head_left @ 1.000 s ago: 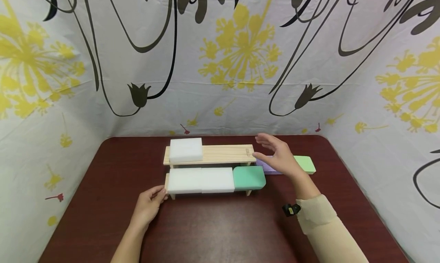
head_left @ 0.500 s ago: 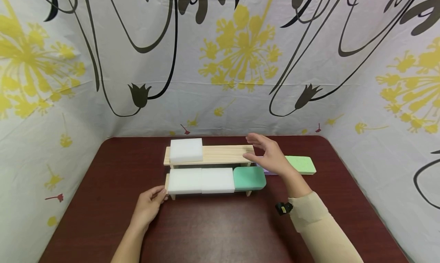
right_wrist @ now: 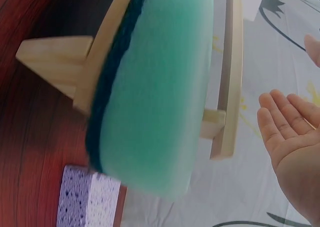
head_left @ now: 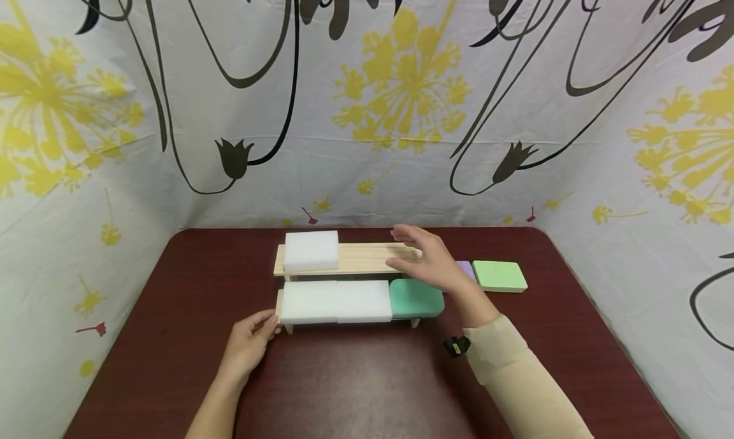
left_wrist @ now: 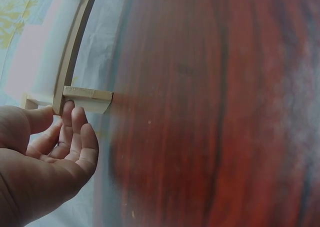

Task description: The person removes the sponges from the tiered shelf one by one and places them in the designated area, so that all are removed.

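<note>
My left hand (head_left: 246, 345) pinches the left end of the front wooden stand (head_left: 279, 302), thumb above and fingertips beneath in the left wrist view. Two white sponges (head_left: 309, 302) and a green sponge (head_left: 416, 298) lie in a row on that stand; the right wrist view shows a dark scouring layer (right_wrist: 114, 72) under the green one. Fingers extended, my right hand (head_left: 427, 260) hovers over the right end of the rear wooden stand (head_left: 367, 256), holding nothing. A single white sponge (head_left: 311, 250) sits at that stand's left end.
A purple sponge (head_left: 466, 270), partly hidden by my right wrist, and a light green sponge (head_left: 499, 276) lie on the dark red table (head_left: 367, 381) to the right of the stands. Patterned fabric (head_left: 275, 209) hangs behind the table and along both sides.
My right hand has moved left, from beside the rear stand's right end to over it, uncovering more of the light green sponge. My left hand and the sponges have stayed in place.
</note>
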Available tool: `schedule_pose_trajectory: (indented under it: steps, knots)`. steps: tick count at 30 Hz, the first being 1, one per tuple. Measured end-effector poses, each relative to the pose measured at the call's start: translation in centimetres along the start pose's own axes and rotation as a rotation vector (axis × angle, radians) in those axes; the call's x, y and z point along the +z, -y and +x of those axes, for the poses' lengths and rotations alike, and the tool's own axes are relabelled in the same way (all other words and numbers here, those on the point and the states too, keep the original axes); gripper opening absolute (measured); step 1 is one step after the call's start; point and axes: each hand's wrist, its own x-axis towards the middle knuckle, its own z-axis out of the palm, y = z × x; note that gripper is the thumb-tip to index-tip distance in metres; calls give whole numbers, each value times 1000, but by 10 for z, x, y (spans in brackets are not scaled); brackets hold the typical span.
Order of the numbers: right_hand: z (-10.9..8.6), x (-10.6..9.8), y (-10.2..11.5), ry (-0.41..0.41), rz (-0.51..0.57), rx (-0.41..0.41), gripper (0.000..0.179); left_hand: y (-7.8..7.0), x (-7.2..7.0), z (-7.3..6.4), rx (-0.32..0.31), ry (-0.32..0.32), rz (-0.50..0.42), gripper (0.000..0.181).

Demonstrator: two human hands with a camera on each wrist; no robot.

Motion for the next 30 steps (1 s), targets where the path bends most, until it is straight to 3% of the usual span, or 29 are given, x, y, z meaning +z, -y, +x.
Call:
schedule_pose_trajectory:
  steps: [14,30]
  knots:
    - [17,20,7,23,-12,-13,66,1,3,3,-98,7,-194,38]
    - [38,43,18,93,0,-38,69,1,5,4,-90,1,-221,39]
